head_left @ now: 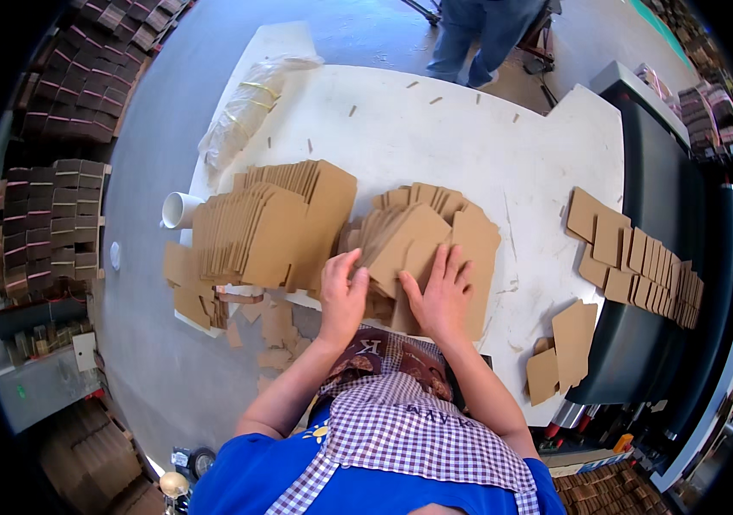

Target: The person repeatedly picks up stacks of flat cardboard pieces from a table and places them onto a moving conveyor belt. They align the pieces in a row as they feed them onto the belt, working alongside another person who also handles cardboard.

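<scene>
A fanned pile of brown cardboard blanks (405,245) lies on the white table in front of me. Against its lower left edge rests my left hand (345,296), fingers loosely bent and a little apart. My right hand (442,292) lies on the pile's near right part, fingers stretched out and spread. Neither hand grips a blank that I can make out. To the left stands a larger row of cardboard blanks (276,227), leaning on one another; its right end comes close to my left hand.
The white table (435,137) carries small cardboard scraps and a clear plastic bag (251,112). A white mug (180,210) stands at left. On the right, more blanks (637,262) lie fanned over a dark conveyor belt (654,172). A person (482,39) is beyond the table.
</scene>
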`<state>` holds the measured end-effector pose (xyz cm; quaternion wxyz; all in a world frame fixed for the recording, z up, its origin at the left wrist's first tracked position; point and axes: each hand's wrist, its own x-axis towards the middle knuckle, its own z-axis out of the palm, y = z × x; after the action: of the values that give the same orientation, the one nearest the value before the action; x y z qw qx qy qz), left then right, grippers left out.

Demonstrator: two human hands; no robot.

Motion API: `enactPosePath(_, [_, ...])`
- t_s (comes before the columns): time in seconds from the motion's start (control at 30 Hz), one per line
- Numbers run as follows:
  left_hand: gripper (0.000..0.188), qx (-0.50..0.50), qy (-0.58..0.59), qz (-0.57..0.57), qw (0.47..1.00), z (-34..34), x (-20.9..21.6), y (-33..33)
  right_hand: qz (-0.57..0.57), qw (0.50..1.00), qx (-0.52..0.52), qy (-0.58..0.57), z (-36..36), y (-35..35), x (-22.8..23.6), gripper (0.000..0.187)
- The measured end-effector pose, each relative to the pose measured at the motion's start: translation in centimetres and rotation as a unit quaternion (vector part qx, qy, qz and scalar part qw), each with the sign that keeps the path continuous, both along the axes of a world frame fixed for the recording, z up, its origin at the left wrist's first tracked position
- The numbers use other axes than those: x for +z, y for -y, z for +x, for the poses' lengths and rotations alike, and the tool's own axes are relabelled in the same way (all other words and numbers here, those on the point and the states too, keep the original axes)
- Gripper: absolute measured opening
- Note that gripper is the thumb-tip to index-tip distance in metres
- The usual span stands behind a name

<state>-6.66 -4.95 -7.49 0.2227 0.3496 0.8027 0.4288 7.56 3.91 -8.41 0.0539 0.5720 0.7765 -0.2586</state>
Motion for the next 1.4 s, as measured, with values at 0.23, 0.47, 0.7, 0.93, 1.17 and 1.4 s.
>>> enactPosePath(0.23, [0.052,0.078,0.021,-0.152,0.985,-3.7,-7.9,0.6,-0.01,0.999,0.001,-0.049,1.2,0.0,-1.4,0.094])
enactPosePath(0.47, [0.058,0.029,0.266,-0.135,0.954,-6.8,-7.0,-0.9,-0.006,0.985,-0.035,-0.166,2.7,-0.2,-2.2,0.086])
enactPosePath(0.7, [0.076,-0.151,0.369,-0.123,0.909,-2.1,0.9,-2.4,-0.024,0.934,-0.108,-0.339,5.5,-1.3,-2.4,0.08])
enactPosePath(0.93, [0.072,-0.292,0.292,-0.148,0.898,4.0,4.8,-4.5,-0.278,0.762,-0.294,-0.506,11.4,-3.0,-0.6,0.069])
enactPosePath(1.17, [0.078,-0.323,0.234,0.061,0.915,8.1,2.5,-4.3,-0.12,0.932,-0.213,-0.268,11.9,-2.6,4.8,0.084])
enactPosePath(1.4, [0.064,-0.375,0.297,0.007,0.878,8.4,0.9,-4.9,0.066,0.982,-0.155,-0.085,9.5,-2.1,9.2,0.12])
